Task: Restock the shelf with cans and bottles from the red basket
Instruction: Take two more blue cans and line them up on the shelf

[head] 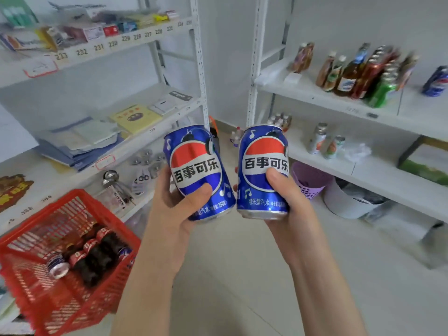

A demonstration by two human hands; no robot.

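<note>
My left hand (177,204) grips a blue cola can (196,166), tilted slightly left, in the middle of the view. Beside it my right hand (283,202) grips a second blue cola can (263,163), held upright. The two cans nearly touch at their bases. At lower left the red basket (36,287) holds several dark cola bottles (94,258) and a lying can (57,264). The white shelf (315,93) at the right carries several bottles and cans (363,73), with one blue can (436,81) at its far right.
A white rack on the left (155,122) holds papers, boxes and small metal items. A lower right shelf (363,170) carries small cans and a box. A purple basket (308,180) and white bucket (349,202) stand on the floor beneath. Tiled floor lies below my arms.
</note>
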